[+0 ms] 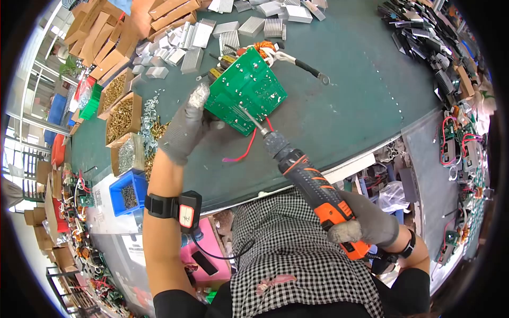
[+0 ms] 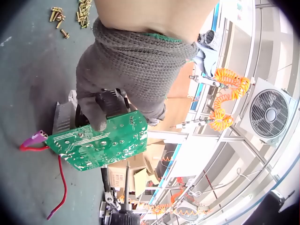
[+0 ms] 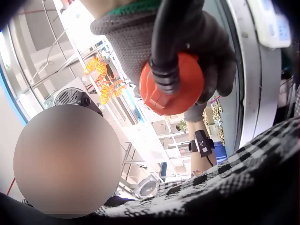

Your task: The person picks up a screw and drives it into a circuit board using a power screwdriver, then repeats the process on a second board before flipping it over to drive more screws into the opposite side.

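My gloved left hand (image 1: 184,130) grips the left edge of a green circuit board (image 1: 249,87), which stands tilted over the bench with its solder side facing me. In the left wrist view, that gloved hand (image 2: 131,70) has its fingers over the top edge of the board (image 2: 105,143), and grey heat sink fins (image 2: 62,117) show behind it. Red wires (image 1: 248,149) hang from the lower edge. My right hand (image 1: 374,220) grips an orange and black electric screwdriver (image 1: 305,177); its bit (image 1: 252,117) points at the board's lower middle, overlapping it in this view.
Boxes of brass screws (image 1: 120,120) and a blue bin (image 1: 126,193) line the left side. Silver heat sinks (image 1: 192,59) and cardboard pieces (image 1: 172,13) lie at the back. Black parts (image 1: 424,40) are piled at far right. A cable with a ring terminal (image 1: 323,79) extends behind the board.
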{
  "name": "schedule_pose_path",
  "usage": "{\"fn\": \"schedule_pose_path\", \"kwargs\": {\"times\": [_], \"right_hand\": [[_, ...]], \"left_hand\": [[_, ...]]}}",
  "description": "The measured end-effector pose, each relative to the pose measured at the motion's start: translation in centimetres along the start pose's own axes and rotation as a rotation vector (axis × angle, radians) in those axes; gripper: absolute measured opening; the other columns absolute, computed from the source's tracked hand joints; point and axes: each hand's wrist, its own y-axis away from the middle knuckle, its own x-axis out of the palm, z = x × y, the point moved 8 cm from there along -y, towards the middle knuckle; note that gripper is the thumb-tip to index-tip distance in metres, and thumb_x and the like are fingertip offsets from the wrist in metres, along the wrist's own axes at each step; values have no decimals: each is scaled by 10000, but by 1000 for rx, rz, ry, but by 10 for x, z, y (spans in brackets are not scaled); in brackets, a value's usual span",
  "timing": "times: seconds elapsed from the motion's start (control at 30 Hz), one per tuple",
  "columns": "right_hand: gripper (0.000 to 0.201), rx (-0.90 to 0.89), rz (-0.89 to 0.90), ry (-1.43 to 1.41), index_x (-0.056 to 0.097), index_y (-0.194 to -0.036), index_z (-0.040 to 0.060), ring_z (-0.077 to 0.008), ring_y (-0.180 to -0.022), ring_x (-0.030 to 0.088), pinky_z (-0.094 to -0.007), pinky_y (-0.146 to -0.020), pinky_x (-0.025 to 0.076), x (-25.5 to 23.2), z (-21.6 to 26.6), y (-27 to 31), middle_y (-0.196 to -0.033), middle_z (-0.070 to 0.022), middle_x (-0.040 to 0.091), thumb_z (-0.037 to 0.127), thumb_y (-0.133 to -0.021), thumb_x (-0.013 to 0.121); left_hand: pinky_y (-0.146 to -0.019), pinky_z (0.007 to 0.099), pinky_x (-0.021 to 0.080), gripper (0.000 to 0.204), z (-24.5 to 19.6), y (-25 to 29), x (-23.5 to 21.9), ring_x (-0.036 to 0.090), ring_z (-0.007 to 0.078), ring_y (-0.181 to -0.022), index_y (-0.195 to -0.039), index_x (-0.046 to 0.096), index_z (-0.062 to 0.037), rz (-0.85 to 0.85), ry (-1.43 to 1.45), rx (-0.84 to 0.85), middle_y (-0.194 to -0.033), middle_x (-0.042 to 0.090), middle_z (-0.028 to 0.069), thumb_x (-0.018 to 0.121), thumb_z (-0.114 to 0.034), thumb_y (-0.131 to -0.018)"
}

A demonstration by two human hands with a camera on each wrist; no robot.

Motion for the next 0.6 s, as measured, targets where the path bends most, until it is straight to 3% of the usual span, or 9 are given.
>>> {"fn": "schedule_pose_path", "kwargs": {"times": [0.3,0.6], "right_hand": [[558,-51,66,179,521,-1133,14,-82,-775,549,-257,-692,482,15,12,-11,-901,-11,590,335,-761,785],[579,0,62,94,524,-1147,7,-91,-790,561,-273,-714,488,20,13,-9,-913,-27,603,358,-764,781]], "left_hand": [[-654,216,469,707,-6,2,2,557,76,-863,-1303,478,-120,-28,-32,30,-1015,594,-12,498,-669,-858],[-563,195,414,675,-4,5,3,508,64,-719,-1184,548,-98,-9,-65,-23,-892,572,-12,475,-686,-859]]}}
